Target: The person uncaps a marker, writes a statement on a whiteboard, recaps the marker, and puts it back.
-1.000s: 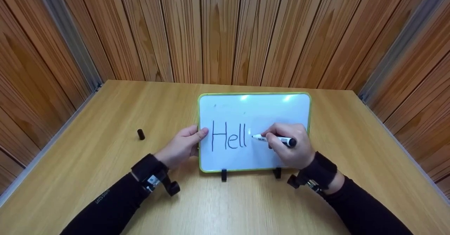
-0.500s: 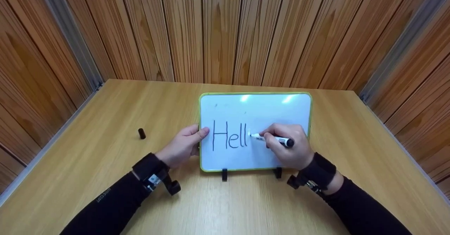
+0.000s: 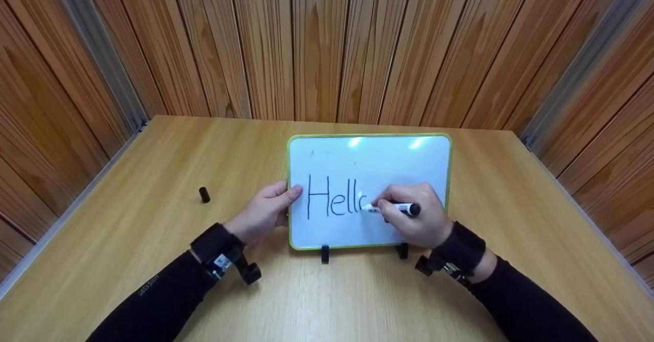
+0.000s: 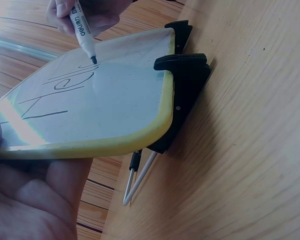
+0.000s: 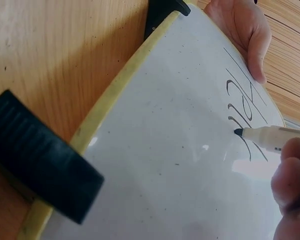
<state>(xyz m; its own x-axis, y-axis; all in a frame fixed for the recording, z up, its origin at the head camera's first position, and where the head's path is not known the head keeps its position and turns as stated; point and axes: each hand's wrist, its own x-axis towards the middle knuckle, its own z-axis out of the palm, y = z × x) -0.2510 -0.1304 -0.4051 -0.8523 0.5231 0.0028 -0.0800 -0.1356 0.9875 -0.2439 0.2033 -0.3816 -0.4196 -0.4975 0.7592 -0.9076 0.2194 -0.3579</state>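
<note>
"What is your left hand (image 3: 265,211) doing?"

"Gripping the left edge of the whiteboard (image 3: 352,158): thumb on the white face, other fingers behind the yellow-green frame (image 4: 130,142)."

"And your right hand (image 3: 421,217)?"

"It pinches a white dry-erase marker (image 3: 387,208) with a black end. The black tip (image 5: 238,132) touches the white face at a small open curve, just right of the 2nd "l" in the lettering (image 3: 319,194), which reads "Hell" before that curve."

"Where does the whiteboard stand?"

"In front of me on the counter (image 3: 245,153), tilted back. 2 black brackets (image 4: 186,95) hook over its bottom edge, and a wire leg (image 4: 140,177) shows behind."

"What else is around?"

"A black cap (image 3: 204,195) sits on the counter to the left of my left hand, well apart from the whiteboard. I have a black band (image 3: 217,242) on each wrist, and wood panelling (image 3: 317,50) rises beyond the counter's far edge."
</note>
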